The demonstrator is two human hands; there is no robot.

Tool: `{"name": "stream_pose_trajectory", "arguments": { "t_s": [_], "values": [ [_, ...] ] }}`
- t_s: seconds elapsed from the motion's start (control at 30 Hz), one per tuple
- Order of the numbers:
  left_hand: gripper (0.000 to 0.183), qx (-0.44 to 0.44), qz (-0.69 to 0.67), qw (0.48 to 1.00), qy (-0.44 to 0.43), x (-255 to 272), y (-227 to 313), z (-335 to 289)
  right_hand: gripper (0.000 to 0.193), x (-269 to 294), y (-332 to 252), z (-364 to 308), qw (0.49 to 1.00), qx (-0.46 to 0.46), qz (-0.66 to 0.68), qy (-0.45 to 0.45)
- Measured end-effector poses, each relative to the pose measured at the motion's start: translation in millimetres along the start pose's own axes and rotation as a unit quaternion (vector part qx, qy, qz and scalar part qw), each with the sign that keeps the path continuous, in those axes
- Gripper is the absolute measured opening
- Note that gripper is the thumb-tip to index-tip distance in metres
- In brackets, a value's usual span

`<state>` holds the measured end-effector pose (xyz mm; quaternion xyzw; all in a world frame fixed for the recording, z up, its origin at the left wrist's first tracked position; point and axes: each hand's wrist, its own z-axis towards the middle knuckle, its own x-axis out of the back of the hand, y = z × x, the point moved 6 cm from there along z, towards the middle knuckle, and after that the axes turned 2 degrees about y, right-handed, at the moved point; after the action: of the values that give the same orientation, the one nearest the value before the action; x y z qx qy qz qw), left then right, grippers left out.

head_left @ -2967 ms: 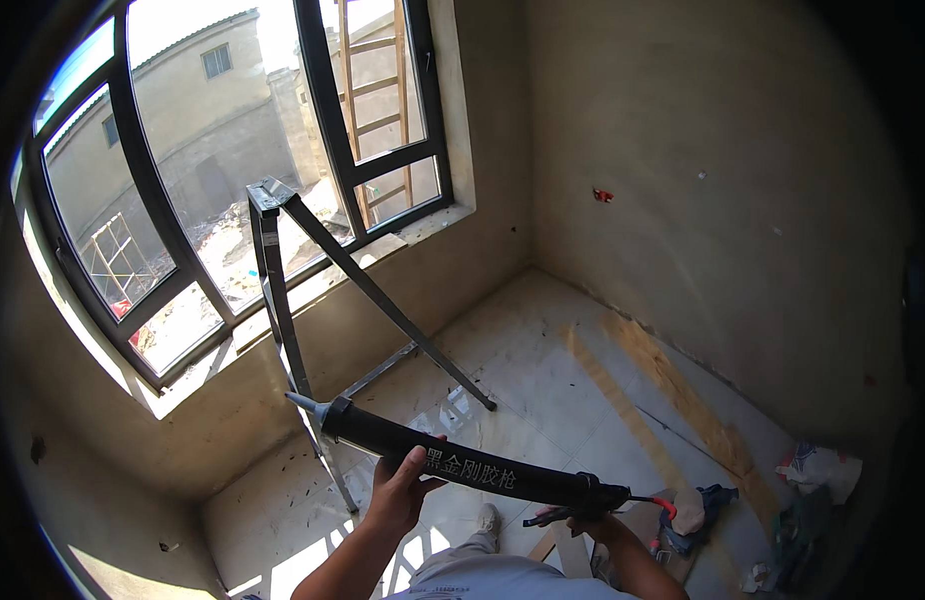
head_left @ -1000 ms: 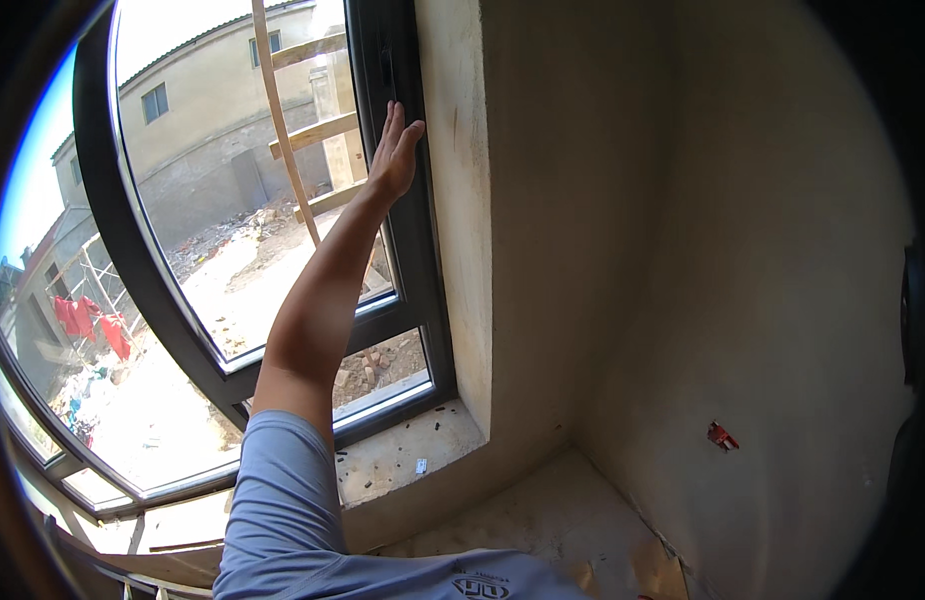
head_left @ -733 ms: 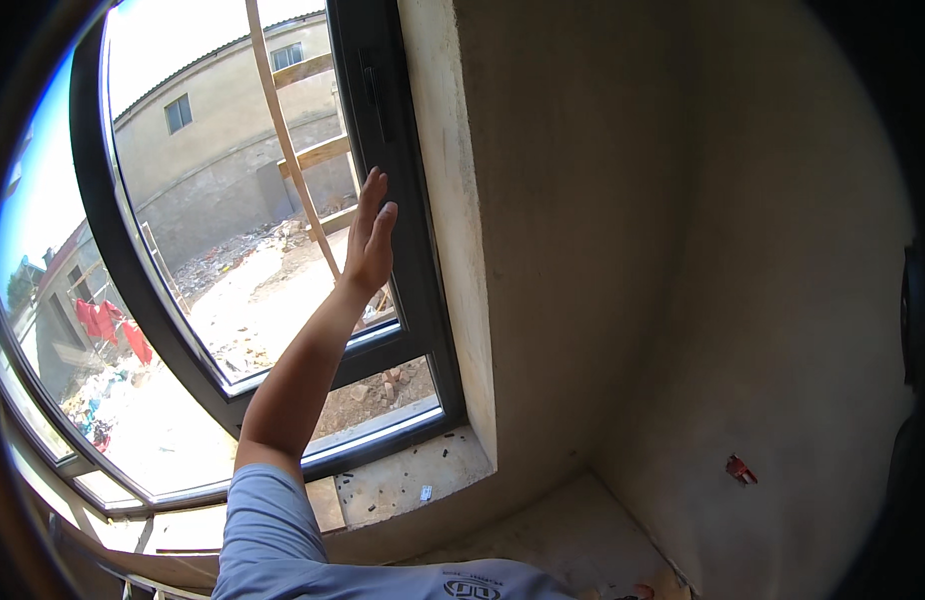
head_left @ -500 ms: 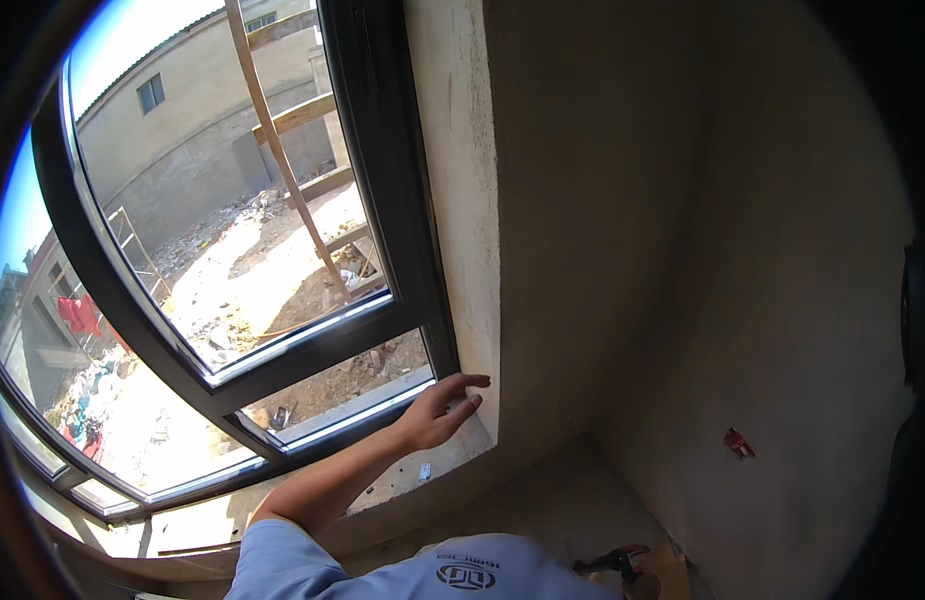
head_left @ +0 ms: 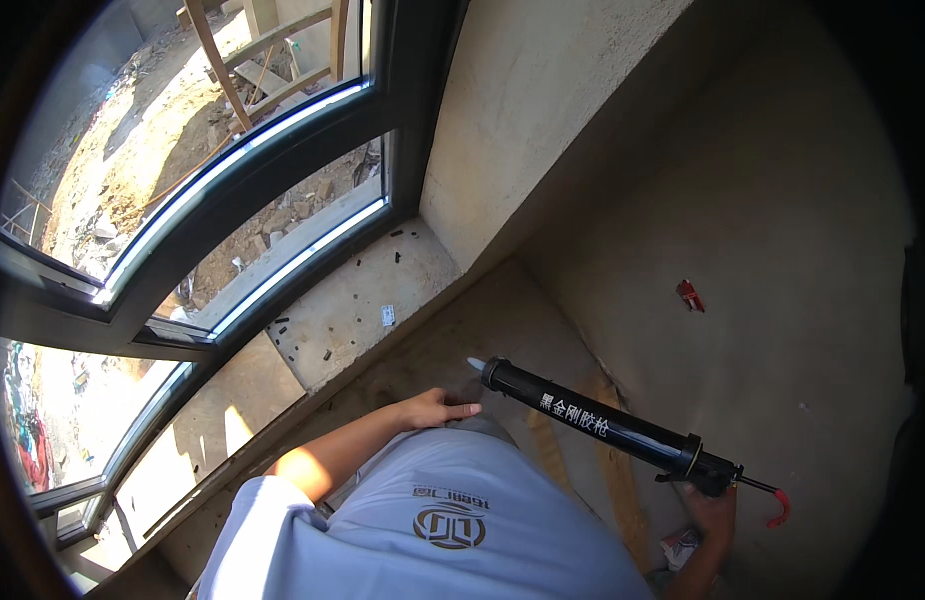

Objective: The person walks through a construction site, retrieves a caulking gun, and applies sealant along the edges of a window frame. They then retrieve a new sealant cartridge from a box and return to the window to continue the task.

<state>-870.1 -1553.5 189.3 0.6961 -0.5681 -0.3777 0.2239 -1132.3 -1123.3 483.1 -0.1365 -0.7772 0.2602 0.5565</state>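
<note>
A long black caulking gun slants across the view to the right of my shirt, its pale nozzle pointing up and left toward the sill. My right hand is closed round its handle end, the fingers partly hidden below the barrel. Behind that grip a rod with a red hooked end sticks out. My left hand is in front of my chest, thumb stretched out and nothing in it. A gap separates it from the nozzle.
A dark-framed window fills the left side. Small black bits and a pale blue-and-white packet lie on its concrete sill. A red packet rests on the grey surface at right; wooden boards lie low down.
My left hand has come down from the window's side wall to my chest. The caulking gun, barely showing at the lower edge before, is raised into full view. The view has tilted downward.
</note>
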Motion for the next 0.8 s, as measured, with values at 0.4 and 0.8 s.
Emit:
{"name": "stream_pose_trajectory", "arguments": {
  "t_s": [0.4, 0.8],
  "values": [
    [0.056, -0.343, -0.385, 0.855, 0.053, -2.7, 135.5, -108.7, 0.052, -191.0, 147.5, 90.5, 0.989, 0.122, -0.013, -0.086],
    [0.068, -0.488, -0.271, 0.816, 0.146, -46.1, 237.3, -207.5, 0.067, -214.5, -24.1, 78.7, 0.826, 0.273, 0.373, -0.324]
  ]
}}
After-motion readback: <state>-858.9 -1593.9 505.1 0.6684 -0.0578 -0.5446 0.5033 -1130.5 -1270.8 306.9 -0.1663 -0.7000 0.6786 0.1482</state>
